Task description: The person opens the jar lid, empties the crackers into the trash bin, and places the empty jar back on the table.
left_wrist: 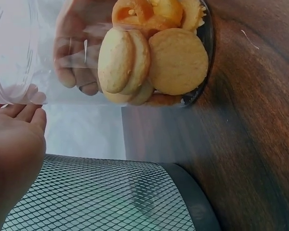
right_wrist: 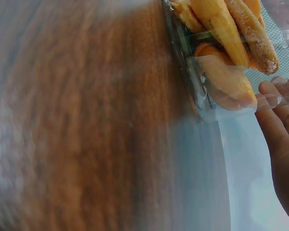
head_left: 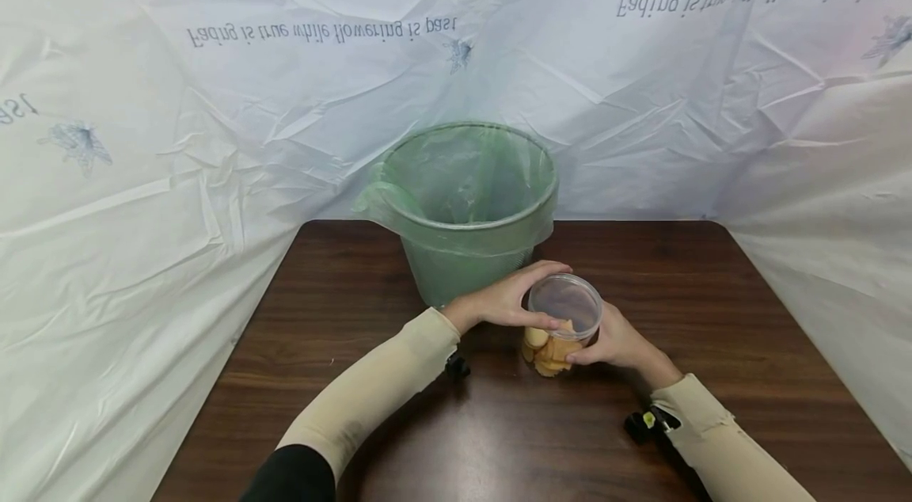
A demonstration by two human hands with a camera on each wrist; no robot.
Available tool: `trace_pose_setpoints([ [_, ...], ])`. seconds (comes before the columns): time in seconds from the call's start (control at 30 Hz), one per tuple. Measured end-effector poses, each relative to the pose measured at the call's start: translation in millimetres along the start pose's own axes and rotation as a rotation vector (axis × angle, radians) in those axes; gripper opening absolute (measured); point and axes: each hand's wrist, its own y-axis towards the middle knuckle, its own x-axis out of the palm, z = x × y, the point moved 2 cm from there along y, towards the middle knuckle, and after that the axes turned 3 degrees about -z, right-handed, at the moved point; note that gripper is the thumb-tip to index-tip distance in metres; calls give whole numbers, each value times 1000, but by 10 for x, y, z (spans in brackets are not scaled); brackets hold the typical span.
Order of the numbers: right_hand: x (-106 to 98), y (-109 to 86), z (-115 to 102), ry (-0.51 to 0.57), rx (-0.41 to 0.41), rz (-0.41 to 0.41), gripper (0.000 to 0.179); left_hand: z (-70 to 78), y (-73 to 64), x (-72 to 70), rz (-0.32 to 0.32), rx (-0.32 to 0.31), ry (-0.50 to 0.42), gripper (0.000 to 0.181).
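A clear round plastic jar [head_left: 568,300] stands upright on the table, with several pale yellow and orange biscuits [left_wrist: 178,61] in its lower part. My left hand [head_left: 509,300] spans the jar's top rim, thumb at the near side and fingers at the far side. Around the lower right side of the jar, my right hand [head_left: 616,340] grips the wall, its thumb in front of the biscuits. Through the clear wall in the left wrist view, the right fingers [left_wrist: 77,67] show behind the biscuits. I cannot tell whether a lid sits on the rim.
Behind the left hand stands a green mesh bin [head_left: 456,268] lined with a thin green bag [head_left: 388,205], its mouth facing up. The dark wooden table [head_left: 313,375] reaches back to a white printed plastic sheet [head_left: 285,114] that hangs around it.
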Motion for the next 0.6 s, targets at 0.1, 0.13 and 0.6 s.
trace_pose_setpoints([
  [0.1, 6, 3, -5, 5, -3, 1, 100, -8, 4, 7, -10, 8, -22, 79],
  [0.13, 6, 8, -16, 11, -7, -1, 101, -9, 4, 8, -12, 9, -29, 79],
  [0.6, -46, 82, -368, 29, -39, -13, 96, -50, -9, 52, 0, 0, -37, 81],
])
